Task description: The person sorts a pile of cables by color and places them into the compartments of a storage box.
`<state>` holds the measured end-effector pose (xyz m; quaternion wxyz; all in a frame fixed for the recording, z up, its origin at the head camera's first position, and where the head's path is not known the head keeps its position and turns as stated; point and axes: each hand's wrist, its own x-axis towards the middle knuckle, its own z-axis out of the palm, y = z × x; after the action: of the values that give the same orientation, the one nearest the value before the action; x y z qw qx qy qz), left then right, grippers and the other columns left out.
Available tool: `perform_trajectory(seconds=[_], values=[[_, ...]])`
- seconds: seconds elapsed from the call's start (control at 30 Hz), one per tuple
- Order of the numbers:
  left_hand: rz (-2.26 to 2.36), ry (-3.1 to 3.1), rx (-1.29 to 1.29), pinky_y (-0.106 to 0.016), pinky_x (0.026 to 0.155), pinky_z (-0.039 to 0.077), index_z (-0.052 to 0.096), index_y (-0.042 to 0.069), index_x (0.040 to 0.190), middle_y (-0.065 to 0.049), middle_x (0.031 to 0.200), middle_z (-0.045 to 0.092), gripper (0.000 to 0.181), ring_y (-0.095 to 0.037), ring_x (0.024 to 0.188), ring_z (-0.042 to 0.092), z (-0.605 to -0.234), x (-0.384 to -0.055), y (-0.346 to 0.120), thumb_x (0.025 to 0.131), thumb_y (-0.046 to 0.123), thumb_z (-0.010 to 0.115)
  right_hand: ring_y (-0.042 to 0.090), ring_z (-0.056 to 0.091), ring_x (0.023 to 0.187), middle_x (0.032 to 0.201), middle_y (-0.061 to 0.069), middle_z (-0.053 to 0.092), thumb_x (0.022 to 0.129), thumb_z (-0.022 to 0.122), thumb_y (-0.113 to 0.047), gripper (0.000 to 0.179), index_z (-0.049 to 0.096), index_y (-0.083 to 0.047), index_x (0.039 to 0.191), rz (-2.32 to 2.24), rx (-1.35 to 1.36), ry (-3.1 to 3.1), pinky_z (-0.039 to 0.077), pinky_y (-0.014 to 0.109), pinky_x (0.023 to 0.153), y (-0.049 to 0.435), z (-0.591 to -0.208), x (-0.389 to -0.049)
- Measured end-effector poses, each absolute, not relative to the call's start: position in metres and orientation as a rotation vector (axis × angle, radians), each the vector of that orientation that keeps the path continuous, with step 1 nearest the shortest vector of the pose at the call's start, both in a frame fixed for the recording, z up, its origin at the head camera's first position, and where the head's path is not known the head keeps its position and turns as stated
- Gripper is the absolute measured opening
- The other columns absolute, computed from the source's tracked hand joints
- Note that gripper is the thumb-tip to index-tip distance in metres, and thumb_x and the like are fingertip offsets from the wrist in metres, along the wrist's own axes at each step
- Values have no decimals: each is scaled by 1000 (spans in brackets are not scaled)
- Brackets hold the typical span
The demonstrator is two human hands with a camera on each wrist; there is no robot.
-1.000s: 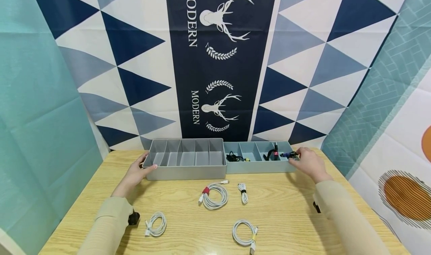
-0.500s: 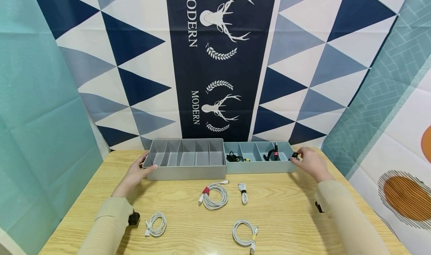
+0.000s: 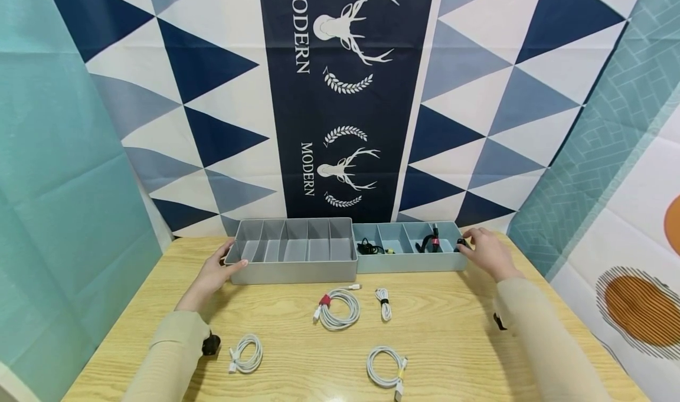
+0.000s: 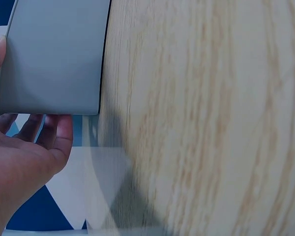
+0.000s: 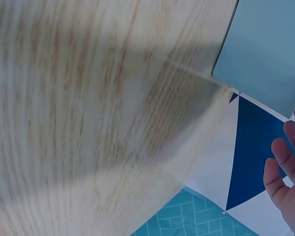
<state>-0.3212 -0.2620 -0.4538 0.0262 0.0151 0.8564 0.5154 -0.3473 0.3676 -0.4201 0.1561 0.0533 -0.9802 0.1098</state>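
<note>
Thumb and fingers of my left hand (image 3: 213, 271) hold the left front corner of a long grey divided box (image 3: 297, 272). In the left wrist view the fingers (image 4: 64, 132) lie against its end wall. A lower pale-blue divided box (image 3: 409, 264) adjoins it on the right. At its right end, my right hand (image 3: 490, 253) has a small black cable bundle (image 3: 460, 244) at its thumb and fingertips, over the last compartment. The grip is partly hidden. In the right wrist view the other fingers (image 5: 285, 155) are spread loosely outside the end wall; the thumb is out of view.
A black cable with a red tie (image 3: 435, 244) and another black cable (image 3: 368, 247) lie in the blue box. Several coiled white cables lie on the wooden table (image 3: 297, 355), among them one with a red tie (image 3: 340, 310). A patterned cloth (image 3: 345, 107) hangs behind.
My right hand has turned the cable bundle, first seen stretched out with its blue part showing, and lowered it into the right-end compartment. The left hand and the grey box have stayed in place.
</note>
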Motion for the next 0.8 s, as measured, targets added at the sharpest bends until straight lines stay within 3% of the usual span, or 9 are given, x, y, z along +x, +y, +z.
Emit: perform_trajectory(seconds=[0.3, 0.57, 0.8], values=[[1604, 2635, 53, -52, 100, 27, 8, 24, 144, -16, 148, 9, 94, -38, 132, 16, -456, -323, -263, 73, 55, 62, 37, 49, 96, 107, 19, 51, 83, 60, -30, 37, 56, -3, 108, 319, 184, -2719, 40, 52, 75, 363, -421, -344], [1598, 2646, 82, -52, 99, 29, 9, 20, 145, -19, 147, 9, 90, -43, 130, 19, -454, -323, -263, 78, 49, 61, 41, 45, 101, 112, 19, 50, 80, 64, -31, 40, 57, -3, 108, 326, 230, -2673, 37, 57, 76, 362, -423, -332], [1618, 2637, 59, -50, 97, 33, 8, 20, 145, -17, 148, 9, 87, -41, 129, 21, -454, -322, -261, 80, 45, 61, 44, 40, 109, 119, 24, 45, 82, 61, -32, 49, 49, -1, 119, 446, 223, -2684, 32, 60, 84, 356, -434, -322]])
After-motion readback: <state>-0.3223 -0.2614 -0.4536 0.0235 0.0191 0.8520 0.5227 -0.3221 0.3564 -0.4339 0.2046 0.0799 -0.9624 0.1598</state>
